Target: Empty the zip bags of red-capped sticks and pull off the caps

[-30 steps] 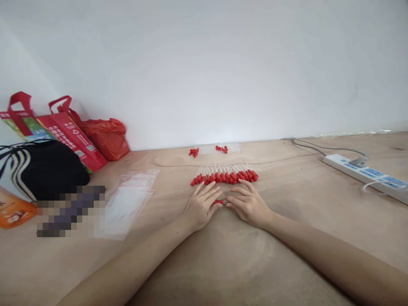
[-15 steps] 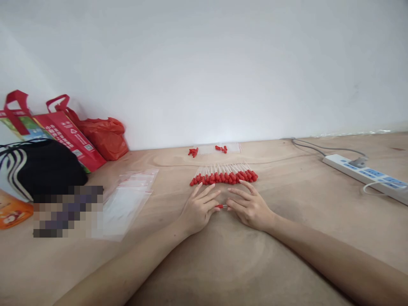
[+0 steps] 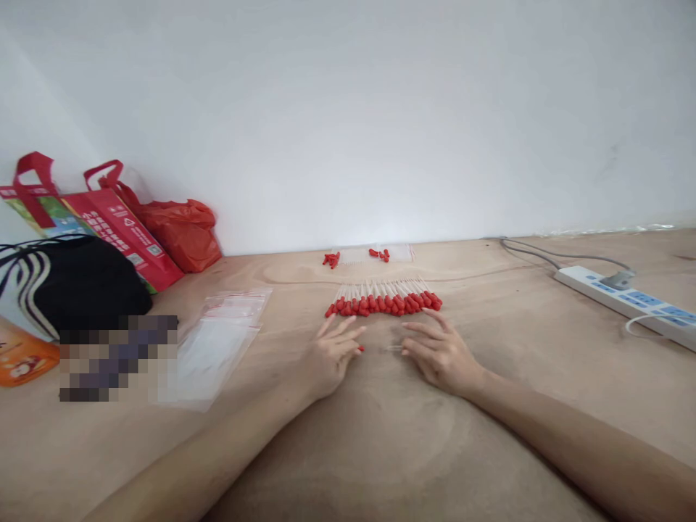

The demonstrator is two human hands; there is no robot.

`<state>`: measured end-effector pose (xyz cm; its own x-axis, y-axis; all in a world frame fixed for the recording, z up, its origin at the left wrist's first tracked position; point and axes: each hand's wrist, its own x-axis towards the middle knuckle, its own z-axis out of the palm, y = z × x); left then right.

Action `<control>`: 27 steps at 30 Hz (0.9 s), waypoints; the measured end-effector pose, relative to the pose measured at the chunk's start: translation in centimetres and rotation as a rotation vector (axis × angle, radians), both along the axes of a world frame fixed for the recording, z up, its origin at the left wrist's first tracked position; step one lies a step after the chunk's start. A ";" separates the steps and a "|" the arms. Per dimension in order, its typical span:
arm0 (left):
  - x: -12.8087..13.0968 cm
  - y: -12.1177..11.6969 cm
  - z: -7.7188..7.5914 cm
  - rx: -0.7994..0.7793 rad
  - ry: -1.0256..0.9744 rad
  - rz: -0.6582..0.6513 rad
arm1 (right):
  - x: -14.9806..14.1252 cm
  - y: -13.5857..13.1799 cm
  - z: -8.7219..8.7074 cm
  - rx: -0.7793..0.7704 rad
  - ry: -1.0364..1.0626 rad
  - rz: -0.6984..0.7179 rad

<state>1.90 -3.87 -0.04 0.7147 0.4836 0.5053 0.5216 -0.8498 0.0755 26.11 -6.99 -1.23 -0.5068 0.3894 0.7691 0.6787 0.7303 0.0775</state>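
A row of thin white sticks with red tips [image 3: 383,299] lies on the wooden table [image 3: 380,435], just beyond both hands. My left hand [image 3: 329,355] rests on the table and pinches a small red tip [image 3: 359,349] between thumb and forefinger, other fingers spread. My right hand [image 3: 443,351] pinches the end of a thin pale stick [image 3: 394,349] that points toward the left hand. A gap separates the red tip from the stick. Two little heaps of loose red tips [image 3: 330,259] lie on clear bags near the wall.
Clear zip bags [image 3: 217,344] lie left of my left hand. Further left are a black striped bag [image 3: 76,286], red carrier bags [image 3: 130,232], a red plastic bag [image 3: 182,232] and an orange pack [image 3: 22,359]. A white power strip [image 3: 625,301] with cables lies at the right.
My hands were together on one red-tipped stick; they have now drawn apart sideways, the red tip going left with my left hand and the bare stick staying in my right.
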 end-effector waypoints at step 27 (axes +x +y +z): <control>-2.5 2.1 -0.4 -0.298 -0.269 0.422 | -2.1 2.2 -0.5 -0.406 0.064 -0.122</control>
